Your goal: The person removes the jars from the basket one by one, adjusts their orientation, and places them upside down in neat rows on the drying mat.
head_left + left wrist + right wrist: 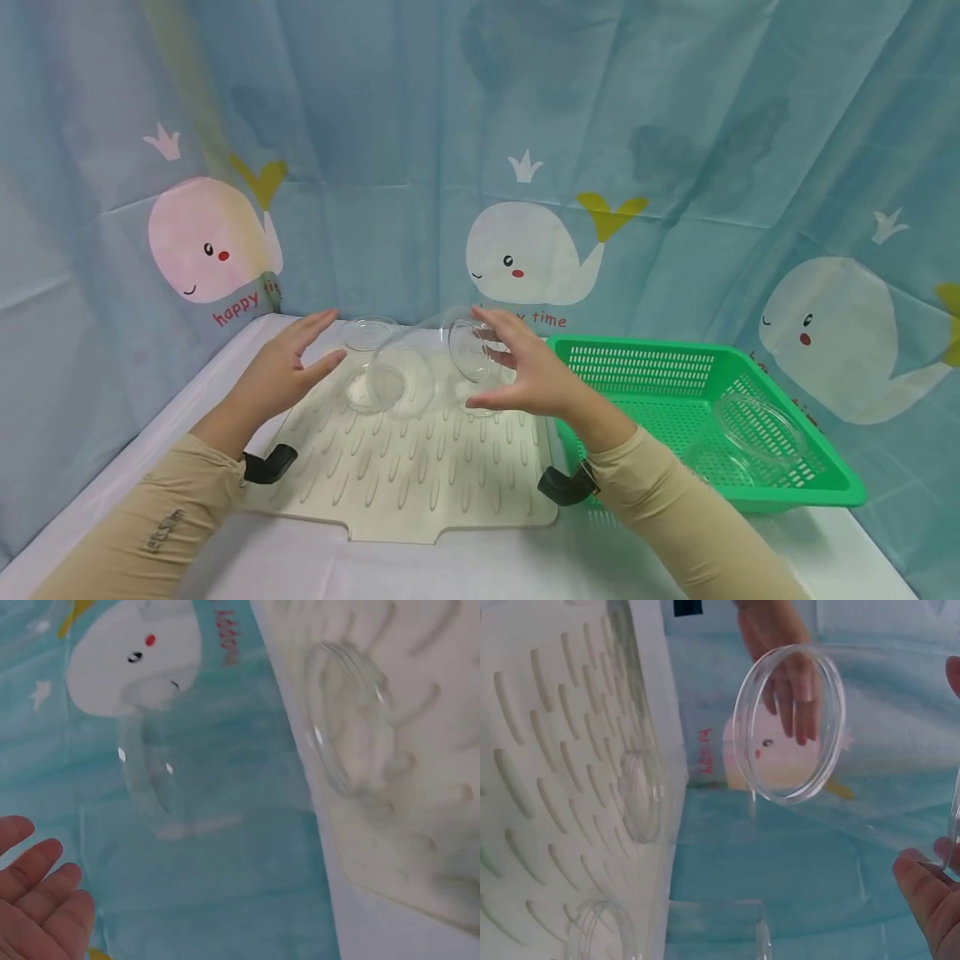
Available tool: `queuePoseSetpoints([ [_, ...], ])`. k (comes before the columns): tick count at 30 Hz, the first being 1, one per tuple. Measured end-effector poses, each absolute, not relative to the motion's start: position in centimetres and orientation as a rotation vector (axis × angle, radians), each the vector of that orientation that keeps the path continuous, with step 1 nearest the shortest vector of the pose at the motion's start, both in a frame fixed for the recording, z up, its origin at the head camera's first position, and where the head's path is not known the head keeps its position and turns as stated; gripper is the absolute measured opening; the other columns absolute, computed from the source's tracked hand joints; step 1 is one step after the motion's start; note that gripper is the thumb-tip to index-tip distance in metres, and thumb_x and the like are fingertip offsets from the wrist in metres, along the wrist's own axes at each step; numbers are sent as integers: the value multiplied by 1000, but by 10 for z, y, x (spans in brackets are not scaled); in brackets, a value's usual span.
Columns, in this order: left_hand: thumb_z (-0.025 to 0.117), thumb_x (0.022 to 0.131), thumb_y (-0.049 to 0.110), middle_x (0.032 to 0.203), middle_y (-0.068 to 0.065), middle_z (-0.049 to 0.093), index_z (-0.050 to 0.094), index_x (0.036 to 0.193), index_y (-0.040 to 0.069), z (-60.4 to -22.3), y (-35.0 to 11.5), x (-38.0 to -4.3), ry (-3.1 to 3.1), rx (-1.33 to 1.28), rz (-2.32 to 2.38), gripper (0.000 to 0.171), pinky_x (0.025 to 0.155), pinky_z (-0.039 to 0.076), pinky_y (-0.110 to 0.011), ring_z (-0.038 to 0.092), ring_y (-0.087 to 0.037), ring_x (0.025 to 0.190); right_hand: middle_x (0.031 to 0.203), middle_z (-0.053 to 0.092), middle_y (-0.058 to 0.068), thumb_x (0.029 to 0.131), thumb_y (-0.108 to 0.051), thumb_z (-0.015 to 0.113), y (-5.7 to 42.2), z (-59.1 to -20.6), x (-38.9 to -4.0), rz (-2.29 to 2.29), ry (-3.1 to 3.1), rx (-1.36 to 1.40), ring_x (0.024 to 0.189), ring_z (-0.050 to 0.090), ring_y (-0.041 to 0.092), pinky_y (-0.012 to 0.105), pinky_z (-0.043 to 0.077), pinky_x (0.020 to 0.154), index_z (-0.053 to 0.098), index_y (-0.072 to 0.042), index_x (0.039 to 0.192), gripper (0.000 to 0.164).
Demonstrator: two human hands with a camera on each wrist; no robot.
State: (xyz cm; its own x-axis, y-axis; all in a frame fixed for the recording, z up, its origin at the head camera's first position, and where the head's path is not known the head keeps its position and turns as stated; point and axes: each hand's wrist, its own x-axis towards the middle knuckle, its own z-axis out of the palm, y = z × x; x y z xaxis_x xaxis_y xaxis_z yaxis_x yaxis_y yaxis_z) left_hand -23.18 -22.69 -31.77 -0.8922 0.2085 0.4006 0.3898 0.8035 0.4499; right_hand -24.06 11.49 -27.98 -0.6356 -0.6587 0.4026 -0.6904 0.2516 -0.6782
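Observation:
My right hand [536, 375] grips one end of a clear cup [877, 810] between thumb and fingers. The cup is tipped on its side above the cream draining board [420, 487], its thick ringed end pointing toward my left hand [277, 371]. That left hand is raised on the board's other side, palm inward and fingers spread, holding nothing. Behind the held cup, another clear cup [369, 323] stands at the back left of the board. The right wrist view shows two cups on the board, one a ringed cup [641, 799] near its edge.
To the right of the board stands a green perforated basket [832, 479] with clear cupware [761, 421] inside. The board lies on a white-covered table [480, 567], its short spout toward me. A blue whale-print curtain [390, 217] hangs behind and at both sides.

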Motion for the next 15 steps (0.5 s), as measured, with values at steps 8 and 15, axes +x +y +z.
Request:
queuePoseSetpoints([
  [8,52,91,43,146,-23,25,22,144,1,-335,-256,-243,-2792,-429,-615,74,98,30,-59,30,-44,127,143,26,-4,66,-23,83,105,-286,-237,1355,-2521,1303,126,36,11,24,37,99,23,-17,146,100],
  [15,54,87,51,147,-28,16,9,145,-3,-366,-274,-261,-3000,-463,-517,91,104,19,-58,17,-45,133,140,30,3,67,-27,82,95,-288,-235,1275,-2571,1332,126,37,16,24,38,99,22,-14,146,100],
])
